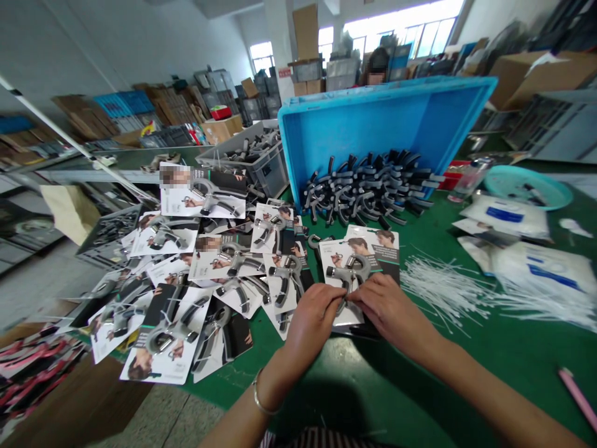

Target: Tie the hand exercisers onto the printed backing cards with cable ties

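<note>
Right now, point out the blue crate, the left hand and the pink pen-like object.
Blue crate (359,127): head view, inner wall.
Left hand (313,314): head view, back of the hand.
Pink pen-like object (578,395): head view, its shaft.

Both bare arms are reaching in over the near edge of the table (476,373), slanting toward each other, and the left hand (317,311) and right hand (385,308) are almost meeting, backs facing up, with their fingers bending and their thumbs and pointing fingers pinching.
</note>
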`<state>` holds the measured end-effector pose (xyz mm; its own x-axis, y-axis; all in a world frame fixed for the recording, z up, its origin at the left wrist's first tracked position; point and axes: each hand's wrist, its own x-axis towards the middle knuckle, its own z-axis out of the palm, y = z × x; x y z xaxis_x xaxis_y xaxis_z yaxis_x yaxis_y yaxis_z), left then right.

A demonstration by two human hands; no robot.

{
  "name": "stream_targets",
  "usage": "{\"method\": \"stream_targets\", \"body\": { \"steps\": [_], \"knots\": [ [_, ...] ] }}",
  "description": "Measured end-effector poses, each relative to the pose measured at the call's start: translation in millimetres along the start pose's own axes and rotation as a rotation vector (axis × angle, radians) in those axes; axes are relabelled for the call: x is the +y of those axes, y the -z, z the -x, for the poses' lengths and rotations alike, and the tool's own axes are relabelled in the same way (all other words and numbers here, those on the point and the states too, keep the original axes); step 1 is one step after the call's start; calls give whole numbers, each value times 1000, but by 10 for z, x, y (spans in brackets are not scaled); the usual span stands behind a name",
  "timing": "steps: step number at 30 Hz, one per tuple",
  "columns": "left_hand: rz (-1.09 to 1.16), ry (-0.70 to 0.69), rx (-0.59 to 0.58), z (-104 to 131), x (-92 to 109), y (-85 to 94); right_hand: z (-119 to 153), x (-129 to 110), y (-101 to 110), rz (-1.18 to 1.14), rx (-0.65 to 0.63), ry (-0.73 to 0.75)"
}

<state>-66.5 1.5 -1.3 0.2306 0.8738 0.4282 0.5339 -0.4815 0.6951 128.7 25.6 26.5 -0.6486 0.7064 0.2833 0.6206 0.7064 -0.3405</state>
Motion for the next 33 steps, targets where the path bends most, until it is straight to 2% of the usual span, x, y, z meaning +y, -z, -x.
{"method": "stream_targets", "body": {
  "steps": [4,10,14,22,28,33],
  "knots": [
    [32,43,25,-58,26,-64,23,73,-45,-105,42,-16],
    [161,77,22,-100,71,-145,73,119,-84,-311,158,-203],
    [256,142,34,-58,79,-182,81,112,-103,-333,187,-257],
    [352,259,78,37,88,-157,89,72,-78,-226,165,-136],
    [382,333,165,117,60,-161,162,61,-77,-119,149,-100],
    [346,271,118,92,91,-190,181,54,-69,-126,142,-101]
  ]
}}
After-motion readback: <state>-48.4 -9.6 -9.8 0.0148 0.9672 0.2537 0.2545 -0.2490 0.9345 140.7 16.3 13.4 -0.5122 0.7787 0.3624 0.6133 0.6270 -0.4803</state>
